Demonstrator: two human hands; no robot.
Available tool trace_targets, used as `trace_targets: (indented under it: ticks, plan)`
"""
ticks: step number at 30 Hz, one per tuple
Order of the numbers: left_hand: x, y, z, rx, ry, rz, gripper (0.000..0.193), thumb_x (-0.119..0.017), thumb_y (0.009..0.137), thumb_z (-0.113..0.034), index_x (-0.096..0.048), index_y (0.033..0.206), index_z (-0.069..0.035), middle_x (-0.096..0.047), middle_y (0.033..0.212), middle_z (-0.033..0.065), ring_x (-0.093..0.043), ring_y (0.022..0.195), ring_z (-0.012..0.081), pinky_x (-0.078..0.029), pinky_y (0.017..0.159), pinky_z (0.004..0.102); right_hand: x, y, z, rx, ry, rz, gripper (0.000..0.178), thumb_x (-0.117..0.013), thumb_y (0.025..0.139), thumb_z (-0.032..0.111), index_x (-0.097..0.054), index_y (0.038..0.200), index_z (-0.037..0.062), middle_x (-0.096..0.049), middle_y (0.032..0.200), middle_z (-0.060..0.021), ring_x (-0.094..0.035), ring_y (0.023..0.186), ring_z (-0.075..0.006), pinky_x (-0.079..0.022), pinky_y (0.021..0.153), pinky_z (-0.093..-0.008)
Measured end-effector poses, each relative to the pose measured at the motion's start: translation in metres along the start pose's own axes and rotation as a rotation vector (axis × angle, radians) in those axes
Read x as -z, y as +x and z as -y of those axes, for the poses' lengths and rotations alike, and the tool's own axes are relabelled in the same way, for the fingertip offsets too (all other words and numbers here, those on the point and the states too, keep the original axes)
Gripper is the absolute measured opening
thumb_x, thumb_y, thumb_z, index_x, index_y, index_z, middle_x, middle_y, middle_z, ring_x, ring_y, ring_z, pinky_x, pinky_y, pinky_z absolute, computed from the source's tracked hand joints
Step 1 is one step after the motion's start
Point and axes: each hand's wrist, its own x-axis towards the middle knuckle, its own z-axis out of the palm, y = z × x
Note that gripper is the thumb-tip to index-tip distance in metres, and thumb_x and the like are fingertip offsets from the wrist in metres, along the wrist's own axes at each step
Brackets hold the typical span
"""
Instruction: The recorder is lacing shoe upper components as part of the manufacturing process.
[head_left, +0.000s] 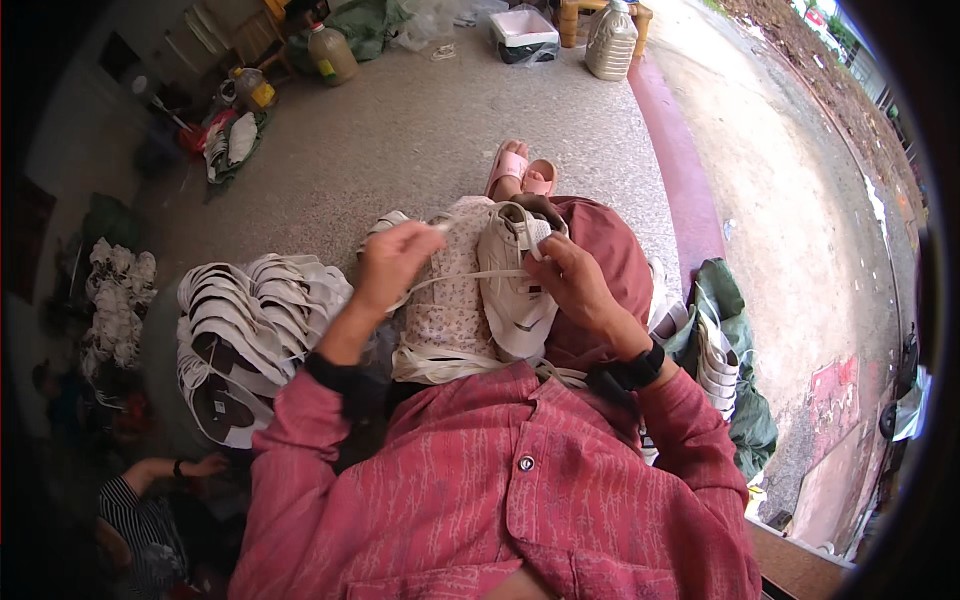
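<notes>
A white sneaker (515, 305) rests on my lap, its toe toward me and its opening away. A pale shoelace (478, 275) runs from the shoe leftward, passing below my left hand. My left hand (393, 262), raised left of the shoe, is closed with fingertips pinched on a pale bit of lace. My right hand (578, 285) is at the shoe's right side, thumb and fingers closed on the lacing edge near the tongue; the exact grip is partly hidden. Beneath the shoe lies a floral cloth (450, 300), with more pale laces (440, 365) bundled across my lap.
Stacked white shoe uppers (235, 330) stand at my left, with another pile (118, 300) farther left. At my right, more uppers (715, 365) lie in a green sack (745, 400). Jugs (610, 45) and a white bin (524, 30) stand far ahead. Another person's arm (160, 470) shows lower left.
</notes>
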Motion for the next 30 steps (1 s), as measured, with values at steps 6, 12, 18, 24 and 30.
trace_targets:
  ticks: [6,12,18,24,30]
  plan:
    - [-0.070,0.005,0.011,-0.034,0.093,0.331,0.019,-0.063,0.092,-0.017,-0.067,0.089,0.002,-0.062,0.072,0.0023,-0.054,0.070,0.0077,-0.045,0.062,0.0278,-0.006,-0.014,0.010,-0.394,0.449,-0.011,0.023,-0.051,0.101,0.024,-0.057,0.092,0.0028,-0.066,0.079,-0.0084,-0.063,0.065,-0.0196,-0.048,0.059,-0.0306]
    - [-0.067,-0.008,0.012,0.078,0.068,0.387,0.021,-0.063,0.093,-0.019,-0.069,0.091,0.001,-0.064,0.075,0.0011,-0.056,0.072,0.0067,-0.047,0.065,0.0261,0.003,-0.015,0.014,-0.494,0.766,-0.023,0.030,-0.047,0.104,0.029,-0.058,0.095,0.0026,-0.069,0.090,-0.0064,-0.061,0.063,-0.0098,-0.045,0.055,-0.0216]
    - [-0.067,-0.006,0.015,0.006,0.052,0.266,0.022,-0.062,0.094,-0.020,-0.070,0.093,0.001,-0.066,0.076,0.0002,-0.057,0.072,0.0065,-0.048,0.065,0.0258,0.003,-0.016,0.001,-0.510,0.962,-0.048,0.029,-0.045,0.104,0.030,-0.055,0.100,0.0032,-0.071,0.096,-0.0115,-0.063,0.062,-0.0123,-0.048,0.055,-0.0216]
    - [-0.071,-0.007,0.005,-0.013,0.218,0.272,0.020,-0.062,0.091,-0.019,-0.067,0.092,0.001,-0.066,0.074,0.0072,-0.060,0.070,0.0105,-0.048,0.064,0.0298,-0.001,-0.018,-0.006,-0.521,0.997,-0.068,0.027,-0.046,0.103,0.029,-0.054,0.102,0.0029,-0.072,0.096,-0.0137,-0.063,0.060,-0.0137,-0.048,0.052,-0.0218]
    - [-0.078,-0.006,0.010,-0.243,0.315,0.193,0.019,-0.058,0.091,-0.017,-0.061,0.088,0.002,-0.062,0.070,0.0162,-0.063,0.064,0.0246,-0.047,0.061,0.0363,-0.003,-0.021,-0.011,-0.508,1.003,-0.065,0.027,-0.044,0.104,0.029,-0.053,0.106,0.0044,-0.072,0.098,-0.0134,-0.063,0.059,-0.0136,-0.048,0.052,-0.0214]
